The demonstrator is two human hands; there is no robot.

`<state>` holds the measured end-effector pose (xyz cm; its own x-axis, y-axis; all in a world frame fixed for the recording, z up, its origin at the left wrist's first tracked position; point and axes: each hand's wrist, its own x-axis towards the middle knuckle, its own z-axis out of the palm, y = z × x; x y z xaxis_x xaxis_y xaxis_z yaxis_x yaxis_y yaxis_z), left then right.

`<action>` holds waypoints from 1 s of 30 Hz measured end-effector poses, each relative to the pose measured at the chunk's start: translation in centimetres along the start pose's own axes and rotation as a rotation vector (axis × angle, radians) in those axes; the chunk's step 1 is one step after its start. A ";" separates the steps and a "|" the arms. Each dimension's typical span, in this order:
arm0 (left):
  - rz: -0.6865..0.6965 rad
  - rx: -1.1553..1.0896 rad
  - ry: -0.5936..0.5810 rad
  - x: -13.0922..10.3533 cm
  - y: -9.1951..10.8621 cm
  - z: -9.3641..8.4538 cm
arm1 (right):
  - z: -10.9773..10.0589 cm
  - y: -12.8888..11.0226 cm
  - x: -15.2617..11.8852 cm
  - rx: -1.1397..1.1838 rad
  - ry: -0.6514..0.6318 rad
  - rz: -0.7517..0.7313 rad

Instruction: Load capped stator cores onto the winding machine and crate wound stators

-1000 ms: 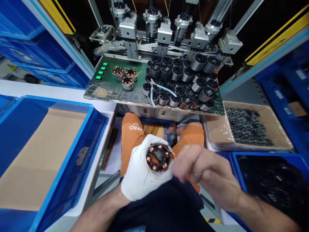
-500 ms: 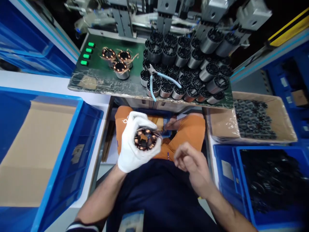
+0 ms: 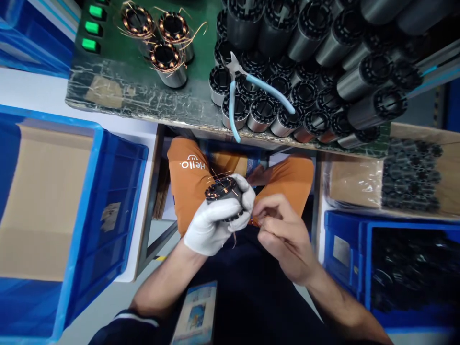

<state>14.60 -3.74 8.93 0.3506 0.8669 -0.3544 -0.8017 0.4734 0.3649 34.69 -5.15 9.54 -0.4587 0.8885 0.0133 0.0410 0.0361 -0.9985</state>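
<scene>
My left hand [image 3: 210, 227], in a white glove, is wrapped round a motor stator [image 3: 223, 189] above my lap. Copper windings ring its black top, and thin loose wire ends stick up from it; another wire hangs below the glove. Just to the right is my bare right hand [image 3: 285, 235], its fingers curled together in a pinch close to the gloved fingertips. Whatever lies between those fingers is too small to make out. Blue-handled cutters [image 3: 264, 88] rest on the stators at the bench front. Three wound stators [image 3: 172, 74] with loose copper ends stand on the bench's left.
Many unwound stators [image 3: 305, 96] are packed and stacked on the green bench [image 3: 201, 103]. At left is a blue crate [image 3: 122, 191] with cardboard inside. At right are a carton [image 3: 354, 184] of stators and a blue bin [image 3: 368, 268] of dark parts.
My left hand has tipped the stator, so its side now shows instead of its open top. My right hand has moved left, close to it. The view has shifted nearer the bench.
</scene>
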 end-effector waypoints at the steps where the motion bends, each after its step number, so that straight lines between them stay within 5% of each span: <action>1: 0.030 0.040 0.034 0.3 0.0 0.0 | -0.2 -0.3 0.4 -0.006 0.015 -0.080; 4: 0.018 0.221 0.110 0.7 0.1 0.0 | -0.2 -1.2 2.3 0.210 0.024 -0.234; 8: -0.121 0.197 0.140 0.9 -0.2 -0.7 | 0.9 -0.8 4.0 0.225 -0.028 -0.222; 13: 0.129 0.214 0.280 2.3 -1.2 -1.8 | 0.3 1.3 0.7 -0.084 -0.182 -0.141; 16: 0.286 0.524 0.268 2.8 -0.1 -1.3 | -2.3 1.5 -1.8 -0.021 -0.264 0.004; 21: 0.516 1.235 0.172 1.6 1.9 0.7 | -4.6 -0.1 0.3 0.078 0.073 0.155; 26: 0.426 1.393 0.020 -0.3 1.5 1.3 | -2.6 -1.6 5.4 0.165 0.070 0.228; 30: 0.464 1.490 0.143 -0.6 0.1 1.1 | -1.8 -1.8 5.9 -0.027 0.135 0.092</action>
<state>14.80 -4.07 10.10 0.1017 0.9947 -0.0178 0.3906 -0.0235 0.9202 33.56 0.84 11.49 -0.3281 0.9421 -0.0696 0.1017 -0.0380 -0.9941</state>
